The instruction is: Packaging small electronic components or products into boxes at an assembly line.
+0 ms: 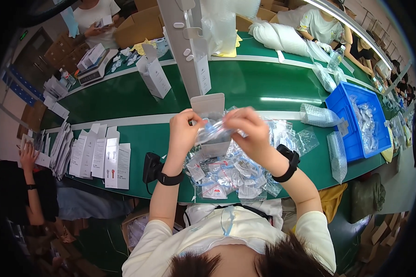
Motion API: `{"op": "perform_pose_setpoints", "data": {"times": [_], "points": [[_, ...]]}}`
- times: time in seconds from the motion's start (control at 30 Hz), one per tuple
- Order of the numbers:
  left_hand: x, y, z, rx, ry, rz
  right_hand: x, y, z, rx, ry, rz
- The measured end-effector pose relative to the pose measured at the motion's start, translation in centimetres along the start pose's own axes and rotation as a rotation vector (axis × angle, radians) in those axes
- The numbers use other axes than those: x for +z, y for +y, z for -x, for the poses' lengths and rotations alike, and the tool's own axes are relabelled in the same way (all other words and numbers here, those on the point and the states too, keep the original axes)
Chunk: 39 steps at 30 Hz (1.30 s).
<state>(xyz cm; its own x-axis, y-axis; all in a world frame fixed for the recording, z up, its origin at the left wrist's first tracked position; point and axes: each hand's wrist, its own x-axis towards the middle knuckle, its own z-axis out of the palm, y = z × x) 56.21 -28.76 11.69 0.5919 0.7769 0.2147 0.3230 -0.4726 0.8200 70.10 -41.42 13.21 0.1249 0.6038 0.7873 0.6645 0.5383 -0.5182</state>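
My left hand (184,130) pinches one side of a small clear plastic bag (211,130) with bluish and white contents, which I cannot make out. At its other side my right hand (250,132) grips with bent fingers, slightly smeared by motion. The bag is held just over an open white box (208,102), whose raised flap shows behind it; my hands and the bag hide much of the box. Below both hands lies a heap of small clear bags (235,177) holding white and light-blue parts.
White printed boxes (111,159) stand in a row at the left. A blue crate (356,122) of bagged parts sits at the right beside bubble-wrap pouches (319,115). A metal post (182,51) rises beyond my hands. Another person (23,184) works at the far left.
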Motion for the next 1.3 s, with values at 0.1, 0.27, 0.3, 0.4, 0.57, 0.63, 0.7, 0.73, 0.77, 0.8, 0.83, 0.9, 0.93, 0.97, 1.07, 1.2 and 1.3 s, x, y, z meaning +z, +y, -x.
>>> {"op": "perform_pose_setpoints", "data": {"times": [0.1, 0.27, 0.3, 0.4, 0.57, 0.63, 0.7, 0.73, 0.77, 0.8, 0.83, 0.9, 0.93, 0.97, 1.07, 1.2, 1.3], "points": [[0.3, -0.1, -0.2, 0.011, 0.054, 0.077, 1.2, 0.1, 0.2, -0.084, -0.248, 0.143], [0.3, -0.4, 0.0, 0.025, 0.098, 0.023, 1.6, -1.5, -1.0, -0.101, -0.646, 0.544], [0.5, -0.5, 0.1, 0.047, 0.107, 0.026, 1.6, -1.6, -1.2, -0.057, -0.819, 0.610], [0.8, -1.0, 0.5, 0.078, 0.144, 0.024, 1.5, -0.9, -0.8, -0.080, -0.903, 0.621], [0.7, -1.5, 0.4, 0.090, 0.217, 0.037, 2.7, 0.1, 1.3, -0.230, -0.504, 0.555], [1.1, -1.5, 0.9, 0.063, 0.214, 0.025, 2.8, 0.1, 1.4, -0.250, -0.401, 0.569], [1.3, -0.7, 1.1, 0.101, 0.176, 0.026, 3.6, -1.1, 1.1, -0.106, -0.512, 0.699], [1.3, -0.3, 1.2, 0.138, 0.146, 0.025, 4.0, -1.6, 1.0, -0.024, -0.565, 0.769], [1.4, -0.1, 1.2, 0.178, 0.115, 0.027, 4.6, -1.6, 1.2, 0.001, -0.560, 0.792], [1.2, -0.4, 1.4, 0.195, 0.113, 0.010, 5.2, -0.9, 1.4, -0.053, -0.514, 0.757], [1.0, -1.0, 1.5, 0.218, 0.105, 0.002, 5.2, 0.2, 1.6, -0.104, -0.470, 0.735], [0.0, -2.2, 2.3, 0.122, 0.090, 0.452, 4.6, 1.7, 2.5, -0.111, -0.440, 0.685], [-1.2, -3.3, 2.7, 0.099, 0.166, 0.606, 4.5, 2.2, 2.8, -0.154, -0.419, 0.578], [-3.8, -4.3, 3.1, 0.185, 0.320, 0.286, 4.1, 2.5, 2.9, -0.141, -0.403, 0.616], [-11.6, -11.6, 4.3, 0.073, 0.653, -0.696, 3.2, 2.8, 3.7, -0.168, -0.142, 0.447], [-15.4, -18.6, 8.0, -0.388, 0.298, -1.085, 4.3, 4.1, 4.0, 0.039, 0.057, 0.178], [-15.4, -21.4, 9.3, -0.603, -0.002, -1.069, 5.8, 6.3, 5.2, 0.489, -0.056, -0.286]]}}
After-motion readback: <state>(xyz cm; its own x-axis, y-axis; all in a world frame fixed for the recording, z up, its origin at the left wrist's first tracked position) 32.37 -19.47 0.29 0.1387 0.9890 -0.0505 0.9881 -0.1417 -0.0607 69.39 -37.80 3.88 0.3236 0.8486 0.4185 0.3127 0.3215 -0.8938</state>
